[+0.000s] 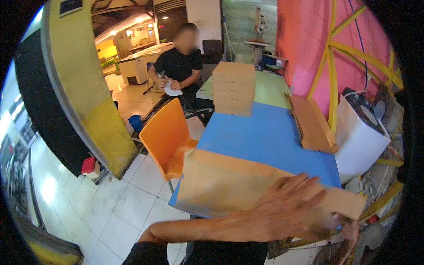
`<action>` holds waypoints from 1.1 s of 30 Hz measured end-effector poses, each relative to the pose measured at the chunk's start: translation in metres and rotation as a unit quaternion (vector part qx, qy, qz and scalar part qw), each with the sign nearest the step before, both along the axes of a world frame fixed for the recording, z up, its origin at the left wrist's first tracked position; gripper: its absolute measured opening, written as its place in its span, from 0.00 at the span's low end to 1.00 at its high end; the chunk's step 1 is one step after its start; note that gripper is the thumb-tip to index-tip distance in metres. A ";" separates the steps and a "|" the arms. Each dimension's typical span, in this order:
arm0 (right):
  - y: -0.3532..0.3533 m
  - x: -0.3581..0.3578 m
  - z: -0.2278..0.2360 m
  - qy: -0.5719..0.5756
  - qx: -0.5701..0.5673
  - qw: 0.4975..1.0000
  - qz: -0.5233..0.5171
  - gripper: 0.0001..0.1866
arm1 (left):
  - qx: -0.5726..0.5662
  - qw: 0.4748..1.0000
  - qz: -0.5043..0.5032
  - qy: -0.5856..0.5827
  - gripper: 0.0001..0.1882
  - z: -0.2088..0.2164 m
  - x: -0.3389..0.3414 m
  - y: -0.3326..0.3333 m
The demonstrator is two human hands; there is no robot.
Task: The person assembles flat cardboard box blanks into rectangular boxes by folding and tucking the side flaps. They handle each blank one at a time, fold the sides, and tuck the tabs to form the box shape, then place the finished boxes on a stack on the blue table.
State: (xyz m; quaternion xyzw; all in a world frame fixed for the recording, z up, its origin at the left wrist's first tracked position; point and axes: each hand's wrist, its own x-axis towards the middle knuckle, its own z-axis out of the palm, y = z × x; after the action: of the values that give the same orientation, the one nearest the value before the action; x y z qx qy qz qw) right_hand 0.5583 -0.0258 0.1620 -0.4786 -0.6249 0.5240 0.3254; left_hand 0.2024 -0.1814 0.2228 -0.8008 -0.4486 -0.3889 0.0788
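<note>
Brown cardboard [221, 183] seems mid-fold: left hand [289, 205] spread over it, right hand [350, 232] blurred, hold unclear; next calls for steady pressing.

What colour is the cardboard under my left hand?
Light brown; the cardboard shows in the head view.

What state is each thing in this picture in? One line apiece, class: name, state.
Left hand: fingers spread, on the cardboard
Right hand: partly hidden, blurred; grip unclear
Cardboard: lying across the near part of the blue table
Boxes: stacked, shut
Brown cardboard piece: flattened
Orange chair: upright, unoccupied
Red-lidded container: lid on
Co-worker: seated, holding something white
</note>
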 end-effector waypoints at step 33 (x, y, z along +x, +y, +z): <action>-0.015 -0.182 0.147 -0.282 0.571 0.771 0.015 0.19 | -0.100 0.961 -0.064 -0.251 0.12 0.063 -0.112 0.015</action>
State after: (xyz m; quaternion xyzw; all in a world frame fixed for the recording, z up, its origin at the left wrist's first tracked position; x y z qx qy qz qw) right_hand 0.3759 -0.0408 0.3089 -0.3216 -0.8800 -0.0824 0.3398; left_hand 0.0903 -0.1663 0.2861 -0.7082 -0.4381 -0.5352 -0.1418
